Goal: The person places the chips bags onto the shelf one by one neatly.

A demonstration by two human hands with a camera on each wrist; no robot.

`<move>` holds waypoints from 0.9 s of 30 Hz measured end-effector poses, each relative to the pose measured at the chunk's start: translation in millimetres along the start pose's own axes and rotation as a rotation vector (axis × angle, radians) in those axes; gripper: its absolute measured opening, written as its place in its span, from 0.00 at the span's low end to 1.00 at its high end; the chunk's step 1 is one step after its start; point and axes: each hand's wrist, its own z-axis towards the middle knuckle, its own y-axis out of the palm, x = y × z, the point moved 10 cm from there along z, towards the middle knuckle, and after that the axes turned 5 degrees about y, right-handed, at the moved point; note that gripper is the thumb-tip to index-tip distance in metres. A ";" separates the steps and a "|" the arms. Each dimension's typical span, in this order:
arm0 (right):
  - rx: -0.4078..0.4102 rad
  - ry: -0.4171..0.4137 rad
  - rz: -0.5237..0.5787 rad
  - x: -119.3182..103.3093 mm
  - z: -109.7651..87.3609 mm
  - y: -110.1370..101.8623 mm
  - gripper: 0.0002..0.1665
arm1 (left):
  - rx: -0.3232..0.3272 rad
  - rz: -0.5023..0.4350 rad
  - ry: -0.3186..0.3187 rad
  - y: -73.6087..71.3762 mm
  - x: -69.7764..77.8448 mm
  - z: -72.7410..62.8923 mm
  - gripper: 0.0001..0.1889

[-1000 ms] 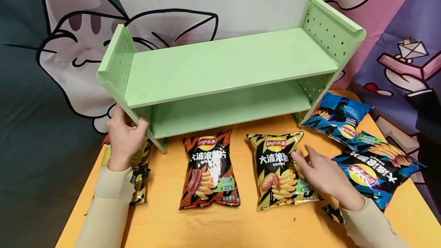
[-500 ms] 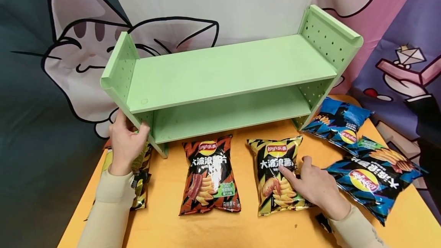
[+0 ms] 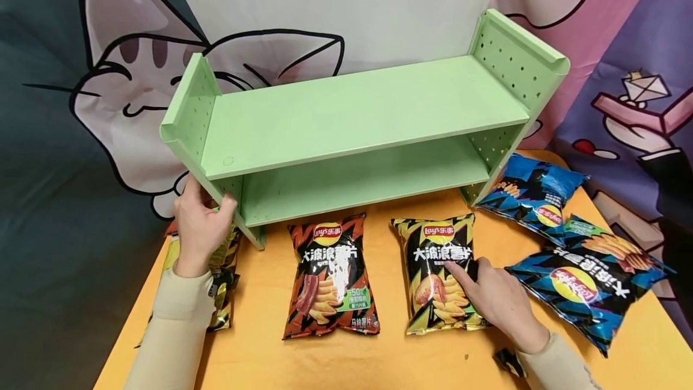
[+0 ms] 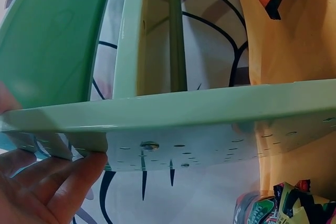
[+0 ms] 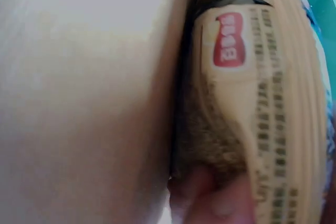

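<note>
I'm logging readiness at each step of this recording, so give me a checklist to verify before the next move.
1. Left hand grips the green shelf: ok, at its left end.
2. Right hand holds the yellow chip bag: ok, thumb on its front.
3. Yellow chip bag apart from the red chip bag: ok, a gap shows.
4. Yellow chip bag lifted off the table: cannot tell.
5. Blue chip bag free of the shelf's right end: cannot tell, they meet in the head view.
</note>
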 end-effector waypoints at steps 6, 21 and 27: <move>0.068 -0.021 0.058 1.3 0.3 -9.1 0.53 | 0.008 -0.003 0.004 0.6 1.1 -1.0 0.25; 0.628 -0.531 0.131 -25.8 -37.5 -63.8 0.36 | -0.009 -0.009 -0.010 1.4 2.1 -5.0 0.25; 0.699 -0.727 0.223 -34.3 -59.7 -105.9 0.32 | 0.013 -0.018 -0.015 -0.7 2.2 -3.9 0.25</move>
